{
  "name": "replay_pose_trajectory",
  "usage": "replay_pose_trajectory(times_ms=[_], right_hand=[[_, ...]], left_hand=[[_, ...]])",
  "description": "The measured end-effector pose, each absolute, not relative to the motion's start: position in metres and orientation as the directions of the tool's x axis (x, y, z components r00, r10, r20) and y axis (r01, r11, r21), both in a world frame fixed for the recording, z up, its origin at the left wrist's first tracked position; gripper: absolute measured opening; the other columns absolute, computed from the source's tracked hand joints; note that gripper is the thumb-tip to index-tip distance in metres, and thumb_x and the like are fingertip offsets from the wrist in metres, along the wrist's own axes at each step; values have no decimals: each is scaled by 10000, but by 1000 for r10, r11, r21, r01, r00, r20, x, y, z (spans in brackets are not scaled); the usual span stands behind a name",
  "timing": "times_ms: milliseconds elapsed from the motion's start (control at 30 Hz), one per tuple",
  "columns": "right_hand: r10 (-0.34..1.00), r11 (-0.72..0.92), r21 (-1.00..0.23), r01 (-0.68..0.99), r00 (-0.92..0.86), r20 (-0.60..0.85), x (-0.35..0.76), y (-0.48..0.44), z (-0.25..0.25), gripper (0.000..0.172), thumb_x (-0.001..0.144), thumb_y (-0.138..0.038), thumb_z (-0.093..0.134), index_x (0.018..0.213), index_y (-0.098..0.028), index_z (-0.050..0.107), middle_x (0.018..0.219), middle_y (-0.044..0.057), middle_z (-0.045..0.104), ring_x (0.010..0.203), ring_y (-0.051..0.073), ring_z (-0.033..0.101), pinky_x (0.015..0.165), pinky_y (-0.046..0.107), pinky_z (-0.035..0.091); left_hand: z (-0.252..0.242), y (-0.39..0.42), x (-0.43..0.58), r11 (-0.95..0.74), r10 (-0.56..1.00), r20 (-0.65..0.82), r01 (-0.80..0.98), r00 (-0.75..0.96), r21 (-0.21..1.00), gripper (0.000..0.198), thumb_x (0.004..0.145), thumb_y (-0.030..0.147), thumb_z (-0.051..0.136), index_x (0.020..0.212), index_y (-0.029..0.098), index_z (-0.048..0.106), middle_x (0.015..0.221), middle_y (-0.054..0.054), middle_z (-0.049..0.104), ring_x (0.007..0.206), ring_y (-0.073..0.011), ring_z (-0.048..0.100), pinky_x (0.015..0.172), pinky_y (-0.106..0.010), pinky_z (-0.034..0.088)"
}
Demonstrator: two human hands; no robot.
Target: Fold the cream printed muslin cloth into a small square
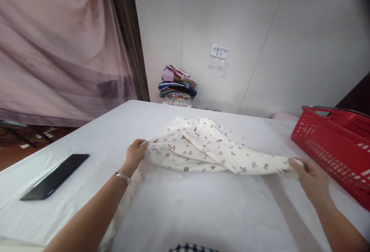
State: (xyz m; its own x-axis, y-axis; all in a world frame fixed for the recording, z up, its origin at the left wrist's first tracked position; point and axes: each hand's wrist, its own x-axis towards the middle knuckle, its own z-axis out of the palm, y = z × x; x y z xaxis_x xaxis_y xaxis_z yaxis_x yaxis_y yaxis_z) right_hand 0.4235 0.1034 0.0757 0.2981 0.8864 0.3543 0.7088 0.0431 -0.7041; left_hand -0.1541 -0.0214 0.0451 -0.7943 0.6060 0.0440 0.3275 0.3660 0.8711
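A cream garment [208,148] printed with small leaves and flowers lies partly folded on the white table [185,205]. My left hand [135,155], with a watch on its wrist, pinches the garment's left end. My right hand [309,177] grips the garment's right end, close to the red basket. The cloth is stretched low between the two hands and rests on the table.
A red plastic basket [335,148] stands at the table's right edge. A dark flat rectangular object [56,177] lies at the left. A pile of folded clothes [177,86] sits against the white wall at the back. A pink curtain [58,44] hangs at the left.
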Motion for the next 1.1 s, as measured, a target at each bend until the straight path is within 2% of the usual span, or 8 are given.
replay_pose_trajectory(times_ms=[167,300,400,567,767,833,967,1100], right_hand=[[950,17,-716,697,212,229,444,78,68,371,664,-589,527,770,-241,602,789,67,650,746,259,601,663,362,476],[954,192,-564,803,-18,298,432,65,54,474,689,-577,514,953,-198,622,1051,90,620,905,281,594,755,386,485],[929,342,-495,799,-206,308,399,54,55,444,792,-521,458,1084,-216,592,1188,87,565,1051,261,545,830,364,477],[908,410,-370,834,-410,84,344,39,54,386,820,-435,475,1080,-186,614,1025,104,638,950,276,581,843,433,455],[813,580,-476,661,-435,386,342,6,44,242,862,-299,427,986,-212,615,1048,94,594,1004,235,542,876,392,441],[844,535,-566,627,-367,391,353,-8,41,243,856,-329,460,1025,-214,592,1054,93,593,980,228,555,846,365,460],[954,275,-748,604,-271,132,373,-30,34,482,821,-387,520,1270,-230,441,942,46,618,834,192,595,745,307,494],[921,189,-780,597,-383,-70,372,-40,35,374,773,-388,572,1113,-231,585,872,24,628,813,200,592,746,307,480]], left_hand=[[55,-20,-175,633,697,9,621,-717,462,245,734,324,493,880,174,622,874,-113,647,840,-286,585,673,-338,431],[80,2,-146,476,832,195,849,-519,229,345,824,394,400,1008,179,596,1116,-121,583,1009,-281,547,830,-376,431],[95,31,-96,215,917,272,936,-292,280,366,849,411,384,1057,178,573,1138,-92,579,1020,-240,544,878,-339,419],[82,72,-21,30,983,153,916,-99,399,400,832,434,449,1114,167,541,1199,-107,557,1073,-250,525,904,-341,402],[69,83,1,-36,985,172,926,-32,377,328,807,379,514,995,117,575,988,-136,631,978,-306,555,917,-453,349],[75,72,0,-85,978,208,922,5,379,244,829,321,468,931,136,590,940,-104,638,938,-263,567,933,-419,341],[88,32,-13,-220,948,305,886,94,408,208,830,290,427,880,173,591,879,-69,632,851,-200,565,877,-345,375],[92,-7,-45,-206,962,-45,827,268,523,245,772,379,487,634,189,559,632,-13,563,563,-141,498,537,-247,362]])
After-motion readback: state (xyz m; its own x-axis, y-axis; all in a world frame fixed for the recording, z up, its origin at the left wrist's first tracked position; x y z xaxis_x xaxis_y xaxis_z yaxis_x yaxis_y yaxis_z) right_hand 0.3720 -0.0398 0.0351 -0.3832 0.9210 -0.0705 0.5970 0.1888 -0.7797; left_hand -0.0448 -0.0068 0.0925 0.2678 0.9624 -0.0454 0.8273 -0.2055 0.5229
